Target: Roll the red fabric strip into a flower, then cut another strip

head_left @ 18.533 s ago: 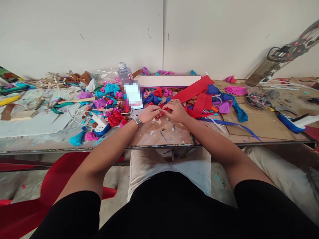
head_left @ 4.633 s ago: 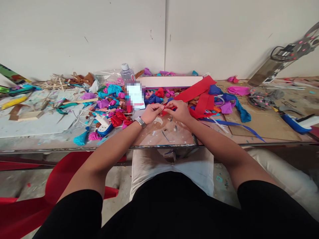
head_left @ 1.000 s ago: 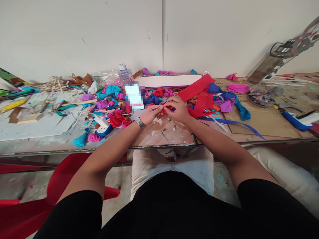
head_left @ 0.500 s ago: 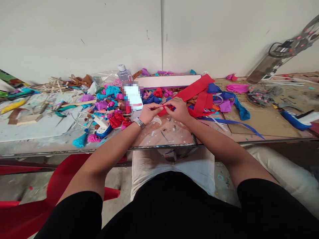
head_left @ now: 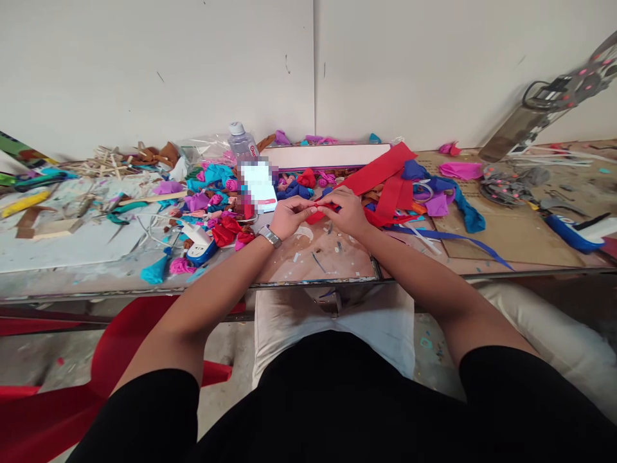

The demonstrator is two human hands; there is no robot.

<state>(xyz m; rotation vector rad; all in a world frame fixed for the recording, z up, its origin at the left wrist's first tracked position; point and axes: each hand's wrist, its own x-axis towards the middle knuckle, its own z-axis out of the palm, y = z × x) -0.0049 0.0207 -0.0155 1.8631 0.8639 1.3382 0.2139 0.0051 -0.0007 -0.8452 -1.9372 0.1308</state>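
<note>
My left hand (head_left: 290,217), with a metal watch at the wrist, pinches a small piece of red paper (head_left: 315,215) between thumb and fingers. The same piece is gripped by my right hand (head_left: 346,211), whose thumb almost touches the left one. Fingers partly cover the piece, so its shape is hard to tell. Behind my right hand, a wide red strip (head_left: 380,168) slants to the upper right. Crumpled red, blue, pink and purple pieces lie just beyond both hands.
A lit phone (head_left: 260,186) leans by a clear bottle (head_left: 242,143). A blue-and-white tool (head_left: 200,249) lies left, pliers (head_left: 562,206) right. A dark bottle (head_left: 513,125) stands back right. Another person's pale trouser leg (head_left: 544,321) shows at lower right.
Both hands stay nearly in place, with the fingers shifted very slightly on the red piece. The whole view has moved a little.
</note>
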